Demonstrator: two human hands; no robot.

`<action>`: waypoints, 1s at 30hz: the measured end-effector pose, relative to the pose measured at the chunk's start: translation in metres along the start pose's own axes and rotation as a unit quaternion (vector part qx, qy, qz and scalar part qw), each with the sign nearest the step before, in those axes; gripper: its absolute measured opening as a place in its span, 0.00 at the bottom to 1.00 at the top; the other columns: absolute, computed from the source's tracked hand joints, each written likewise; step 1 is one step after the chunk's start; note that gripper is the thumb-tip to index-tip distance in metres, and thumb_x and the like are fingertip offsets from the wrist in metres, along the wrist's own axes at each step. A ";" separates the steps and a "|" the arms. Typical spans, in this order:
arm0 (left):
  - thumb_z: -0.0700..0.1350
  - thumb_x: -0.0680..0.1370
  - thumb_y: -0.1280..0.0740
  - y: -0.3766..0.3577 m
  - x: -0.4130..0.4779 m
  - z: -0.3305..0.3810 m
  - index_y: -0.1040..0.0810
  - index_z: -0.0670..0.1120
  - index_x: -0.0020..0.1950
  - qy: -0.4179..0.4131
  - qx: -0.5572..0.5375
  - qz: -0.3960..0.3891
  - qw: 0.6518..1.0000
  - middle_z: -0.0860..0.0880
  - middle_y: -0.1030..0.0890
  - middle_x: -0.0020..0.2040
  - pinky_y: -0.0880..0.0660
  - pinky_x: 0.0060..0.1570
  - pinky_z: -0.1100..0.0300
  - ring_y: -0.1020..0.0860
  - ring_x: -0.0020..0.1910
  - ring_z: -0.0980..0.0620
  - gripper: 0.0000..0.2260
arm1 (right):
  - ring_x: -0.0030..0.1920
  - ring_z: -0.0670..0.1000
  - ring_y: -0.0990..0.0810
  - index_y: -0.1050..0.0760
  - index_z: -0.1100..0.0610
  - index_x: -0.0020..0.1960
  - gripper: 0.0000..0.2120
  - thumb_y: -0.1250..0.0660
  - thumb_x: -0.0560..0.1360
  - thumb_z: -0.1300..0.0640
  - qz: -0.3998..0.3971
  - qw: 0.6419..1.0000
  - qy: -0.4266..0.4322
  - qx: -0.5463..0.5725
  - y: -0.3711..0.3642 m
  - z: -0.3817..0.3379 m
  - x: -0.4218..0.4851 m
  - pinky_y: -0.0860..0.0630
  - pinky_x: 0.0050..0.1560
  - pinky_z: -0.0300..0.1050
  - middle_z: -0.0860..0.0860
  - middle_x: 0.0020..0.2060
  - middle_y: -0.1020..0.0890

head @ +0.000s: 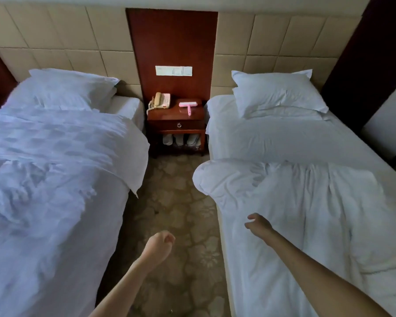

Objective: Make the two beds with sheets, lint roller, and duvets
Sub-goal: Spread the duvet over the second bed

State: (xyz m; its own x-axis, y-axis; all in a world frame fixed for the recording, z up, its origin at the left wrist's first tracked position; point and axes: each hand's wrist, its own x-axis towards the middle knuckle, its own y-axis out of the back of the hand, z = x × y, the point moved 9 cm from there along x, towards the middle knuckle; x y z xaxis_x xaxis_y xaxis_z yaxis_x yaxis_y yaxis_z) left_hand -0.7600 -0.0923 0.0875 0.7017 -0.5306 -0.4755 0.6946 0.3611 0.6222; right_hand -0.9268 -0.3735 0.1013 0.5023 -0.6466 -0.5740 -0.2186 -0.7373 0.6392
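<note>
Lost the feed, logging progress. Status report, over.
Left hand fisted, empty; right hand loosely curled, empty, over rumpled right duvet. Left duvet rumpled too. Pink lint roller on nightstand. Nothing blocking aisle.

Aisle (176,202) between beds (249,271) — nightstand (176,124) beyond

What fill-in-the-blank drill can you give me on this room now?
1. The lint roller lies on the ___.
2. Beside it sits a ___.
3. The right hand is over the ___ bed.
4. The left hand holds ___.
Missing: nightstand; phone; right; nothing.
</note>
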 end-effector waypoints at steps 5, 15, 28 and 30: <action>0.35 0.75 0.40 -0.016 0.080 0.047 0.26 0.55 0.38 -0.015 0.012 -0.082 0.996 0.52 0.21 0.42 0.24 0.47 0.62 0.21 0.45 0.52 0.15 | 0.60 0.56 0.26 0.34 0.60 0.69 0.22 0.36 0.77 0.57 0.034 0.996 -0.057 0.057 0.032 -0.008 0.045 0.31 0.52 0.40 0.58 0.66 0.29; 0.33 0.76 0.39 -0.023 0.311 0.126 0.25 0.53 0.39 -0.056 0.068 -0.203 0.975 0.52 0.21 0.41 0.24 0.44 0.63 0.23 0.42 0.54 0.15 | 0.70 0.62 0.41 0.47 0.57 0.74 0.35 0.32 0.74 0.51 0.266 0.944 -0.195 -0.018 0.138 -0.045 0.203 0.34 0.64 0.58 0.62 0.72 0.43; 0.58 0.71 0.29 -0.114 0.450 0.263 0.53 0.48 0.77 -0.105 0.291 -0.245 0.919 0.41 0.48 0.74 0.35 0.65 0.47 0.40 0.72 0.41 0.44 | 0.51 0.63 0.22 0.29 0.60 0.54 0.09 0.43 0.76 0.63 0.293 0.857 -0.418 -0.070 0.245 0.093 0.168 0.30 0.44 0.48 0.63 0.50 0.21; 0.68 0.63 0.29 -0.140 0.462 0.278 0.66 0.54 0.76 -0.132 0.380 -0.236 0.884 0.42 0.59 0.77 0.43 0.68 0.37 0.54 0.76 0.40 0.58 | 0.51 0.62 0.22 0.28 0.58 0.51 0.06 0.42 0.76 0.62 0.277 0.859 -0.427 -0.054 0.255 0.102 0.164 0.33 0.42 0.46 0.62 0.49 0.21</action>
State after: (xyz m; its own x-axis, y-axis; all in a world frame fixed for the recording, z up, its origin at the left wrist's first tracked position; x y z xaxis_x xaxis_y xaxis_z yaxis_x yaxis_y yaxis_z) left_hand -0.5771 -0.6016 -0.0465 0.2304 -0.6816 -0.6945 0.5228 -0.5153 0.6791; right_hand -0.9853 -0.6874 0.1177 -0.4618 -0.8334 -0.3034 -0.1248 -0.2777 0.9525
